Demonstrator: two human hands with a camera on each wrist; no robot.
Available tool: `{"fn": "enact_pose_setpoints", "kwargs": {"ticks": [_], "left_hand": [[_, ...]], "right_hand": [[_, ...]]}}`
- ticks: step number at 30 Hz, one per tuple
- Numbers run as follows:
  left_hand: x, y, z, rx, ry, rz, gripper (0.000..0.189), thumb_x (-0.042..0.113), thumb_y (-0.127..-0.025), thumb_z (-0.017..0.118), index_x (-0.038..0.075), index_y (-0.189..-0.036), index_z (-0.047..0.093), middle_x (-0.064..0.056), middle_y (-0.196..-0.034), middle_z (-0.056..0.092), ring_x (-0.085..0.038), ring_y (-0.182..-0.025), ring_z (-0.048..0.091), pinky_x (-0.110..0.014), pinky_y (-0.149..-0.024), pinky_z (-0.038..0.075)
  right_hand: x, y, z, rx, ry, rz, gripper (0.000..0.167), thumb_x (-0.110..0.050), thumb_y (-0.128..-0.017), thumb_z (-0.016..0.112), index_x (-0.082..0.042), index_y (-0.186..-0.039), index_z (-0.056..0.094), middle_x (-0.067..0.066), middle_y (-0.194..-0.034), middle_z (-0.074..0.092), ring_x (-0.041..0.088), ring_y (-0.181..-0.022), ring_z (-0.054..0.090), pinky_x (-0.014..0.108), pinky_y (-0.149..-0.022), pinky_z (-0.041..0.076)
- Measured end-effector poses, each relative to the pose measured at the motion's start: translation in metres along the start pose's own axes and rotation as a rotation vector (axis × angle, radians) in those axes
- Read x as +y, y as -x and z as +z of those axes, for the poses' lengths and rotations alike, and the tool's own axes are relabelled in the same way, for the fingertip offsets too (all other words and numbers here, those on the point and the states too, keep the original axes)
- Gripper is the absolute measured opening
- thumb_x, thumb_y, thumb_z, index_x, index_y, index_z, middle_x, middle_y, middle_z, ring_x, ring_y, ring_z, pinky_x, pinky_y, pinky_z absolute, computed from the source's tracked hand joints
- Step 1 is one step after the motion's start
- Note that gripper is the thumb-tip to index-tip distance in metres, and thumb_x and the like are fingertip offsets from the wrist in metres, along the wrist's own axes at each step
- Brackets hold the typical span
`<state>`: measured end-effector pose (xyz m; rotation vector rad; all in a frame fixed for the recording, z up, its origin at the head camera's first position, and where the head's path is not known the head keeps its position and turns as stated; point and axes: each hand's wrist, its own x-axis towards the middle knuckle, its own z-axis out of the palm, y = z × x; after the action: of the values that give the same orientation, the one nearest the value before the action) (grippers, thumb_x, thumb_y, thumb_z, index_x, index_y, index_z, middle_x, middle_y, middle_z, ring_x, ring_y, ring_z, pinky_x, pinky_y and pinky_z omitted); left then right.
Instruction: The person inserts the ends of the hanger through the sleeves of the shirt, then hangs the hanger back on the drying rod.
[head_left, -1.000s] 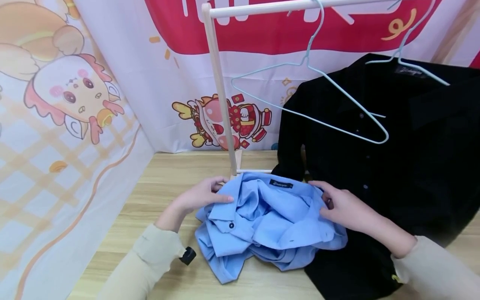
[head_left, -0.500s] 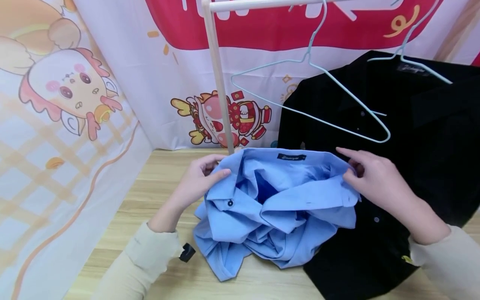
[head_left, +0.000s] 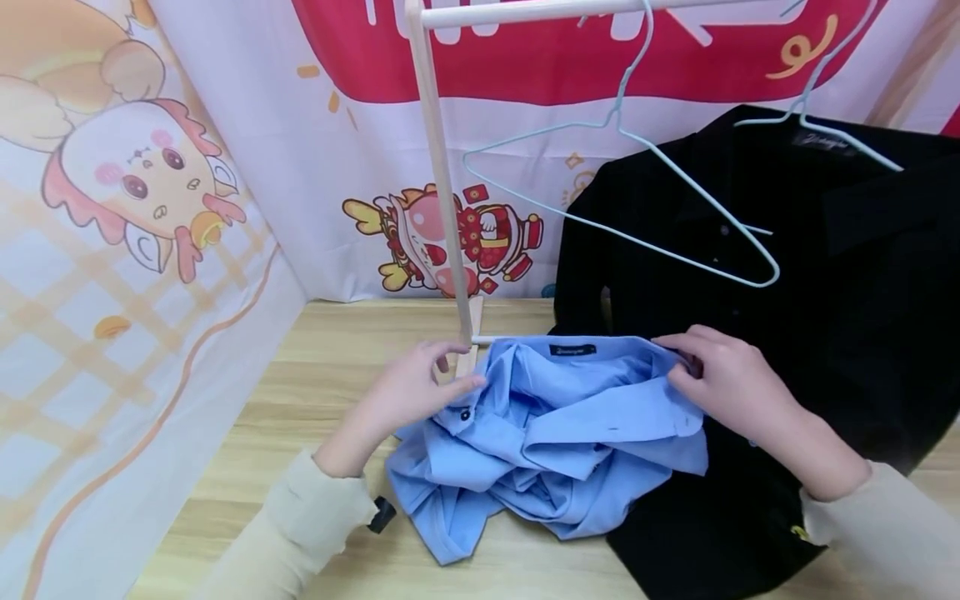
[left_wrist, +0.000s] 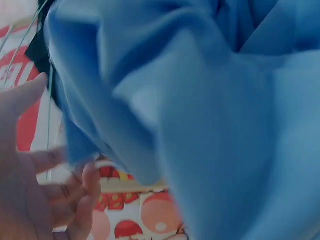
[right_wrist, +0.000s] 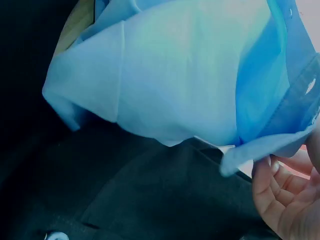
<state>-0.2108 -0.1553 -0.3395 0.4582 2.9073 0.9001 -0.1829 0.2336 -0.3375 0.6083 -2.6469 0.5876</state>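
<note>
With the clock centred on the blue shirt (head_left: 562,437), the person's left hand (head_left: 408,387) sits near half past nine, thumb and fingers spread, touching the collar (head_left: 622,348) at its left end with no firm pinch visible; that light contact looks the likeliest fault, since the collar could slip and sag there if raised. At eleven o'clock the rack post (head_left: 440,167) stands close beyond those fingers, so a careless sweep could knock it. The blue shirt itself lies bunched on the table (head_left: 300,400), its collar spanning the gap between the hands, its label (head_left: 572,351) at twelve; the deep folds could hide a twist and make it come up crooked. Towards half past twelve hangs a bare hanger (head_left: 617,108), whose wire a rising collar might catch. The right hand (head_left: 727,379), between two and three, pinches the collar's right end between thumb and fingers. At two o'clock the black shirt (head_left: 825,333) spreads behind that hand, so a loose grab could drag dark cloth along.
</note>
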Motion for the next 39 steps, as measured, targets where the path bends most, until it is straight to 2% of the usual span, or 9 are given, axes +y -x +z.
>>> {"fn": "enact_pose_setpoints", "kwargs": {"ticks": [10, 16, 19, 22, 26, 31, 35, 37, 39], "left_hand": [[0.003, -0.001, 0.019, -0.162, -0.243, -0.102, 0.09, 0.074, -0.087, 0.063, 0.011, -0.151, 0.052, -0.018, -0.137, 0.063, -0.033, -0.117, 0.063, -0.052, -0.091, 0.054], [-0.014, -0.003, 0.018, -0.241, -0.124, -0.113, 0.044, 0.032, -0.098, 0.064, 0.001, -0.128, 0.067, -0.008, -0.095, 0.069, -0.02, -0.075, 0.062, -0.038, -0.069, 0.053], [-0.02, -0.002, 0.014, -0.212, -0.08, -0.123, 0.02, 0.017, -0.099, 0.057, 0.003, -0.1, 0.07, -0.002, -0.071, 0.055, -0.015, -0.058, 0.05, -0.03, -0.054, 0.043], [-0.024, -0.003, 0.008, -0.129, -0.095, -0.117, 0.022, 0.013, -0.102, 0.05, 0.005, -0.088, 0.064, -0.004, -0.066, 0.049, -0.016, -0.056, 0.048, -0.029, -0.05, 0.04], [-0.027, -0.005, -0.001, 0.044, -0.092, -0.082, 0.026, 0.012, -0.102, 0.049, 0.001, -0.112, 0.07, -0.009, -0.078, 0.06, -0.019, -0.06, 0.053, -0.032, -0.053, 0.045], [-0.03, -0.009, -0.011, 0.286, 0.131, -0.097, 0.028, 0.015, -0.102, 0.054, 0.004, -0.121, 0.072, -0.012, -0.084, 0.066, -0.017, -0.055, 0.049, -0.028, -0.048, 0.041], [-0.022, -0.01, -0.02, 0.473, 0.529, -0.097, 0.017, 0.01, -0.098, 0.061, 0.004, -0.106, 0.074, -0.007, -0.088, 0.066, -0.011, -0.063, 0.052, -0.023, -0.055, 0.046], [-0.014, -0.009, -0.024, 0.487, 0.781, -0.086, 0.013, 0.014, -0.099, 0.059, 0.007, -0.101, 0.07, -0.001, -0.086, 0.066, -0.009, -0.07, 0.057, -0.025, -0.068, 0.05], [-0.007, -0.006, -0.027, 0.393, 1.01, -0.089, 0.023, 0.025, -0.103, 0.052, 0.008, -0.114, 0.064, -0.001, -0.097, 0.067, -0.014, -0.087, 0.06, -0.041, -0.092, 0.049]], "right_hand": [[-0.001, 0.0, 0.002, 0.21, -0.017, -0.164, 0.036, 0.007, -0.082, 0.068, -0.005, -0.115, 0.076, -0.004, -0.083, 0.056, 0.007, -0.067, 0.048, 0.013, -0.056, 0.041], [0.004, 0.001, 0.005, 0.285, -0.036, -0.261, 0.034, 0.005, -0.081, 0.065, -0.003, -0.112, 0.075, -0.002, -0.083, 0.057, 0.008, -0.067, 0.05, 0.011, -0.059, 0.041], [0.006, 0.002, 0.007, 0.279, -0.028, -0.265, 0.033, 0.004, -0.081, 0.065, -0.003, -0.112, 0.075, -0.002, -0.082, 0.057, 0.008, -0.067, 0.05, 0.011, -0.058, 0.041], [0.008, 0.002, 0.009, 0.265, -0.022, -0.258, 0.033, 0.005, -0.08, 0.066, -0.002, -0.112, 0.075, -0.002, -0.082, 0.057, 0.007, -0.066, 0.05, 0.01, -0.057, 0.04], [0.012, 0.002, 0.009, 0.26, -0.009, -0.248, 0.034, 0.005, -0.08, 0.066, -0.002, -0.113, 0.074, -0.001, -0.082, 0.057, 0.008, -0.066, 0.05, 0.011, -0.056, 0.04], [0.016, -0.003, 0.005, 0.281, 0.014, -0.227, 0.036, 0.007, -0.079, 0.067, -0.002, -0.113, 0.075, 0.001, -0.084, 0.06, 0.01, -0.068, 0.052, 0.011, -0.058, 0.04], [0.014, -0.006, -0.004, 0.304, -0.013, -0.203, 0.037, 0.012, -0.079, 0.067, -0.002, -0.113, 0.075, 0.003, -0.086, 0.063, 0.01, -0.07, 0.054, 0.007, -0.064, 0.041], [0.011, -0.007, -0.009, 0.325, -0.056, -0.189, 0.037, 0.014, -0.079, 0.066, -0.001, -0.112, 0.075, 0.003, -0.086, 0.063, 0.006, -0.073, 0.055, 0.005, -0.069, 0.042], [0.009, -0.007, -0.014, 0.341, -0.112, -0.165, 0.037, 0.016, -0.08, 0.065, 0.0, -0.111, 0.075, 0.002, -0.085, 0.063, 0.002, -0.075, 0.055, 0.003, -0.073, 0.043]]}}
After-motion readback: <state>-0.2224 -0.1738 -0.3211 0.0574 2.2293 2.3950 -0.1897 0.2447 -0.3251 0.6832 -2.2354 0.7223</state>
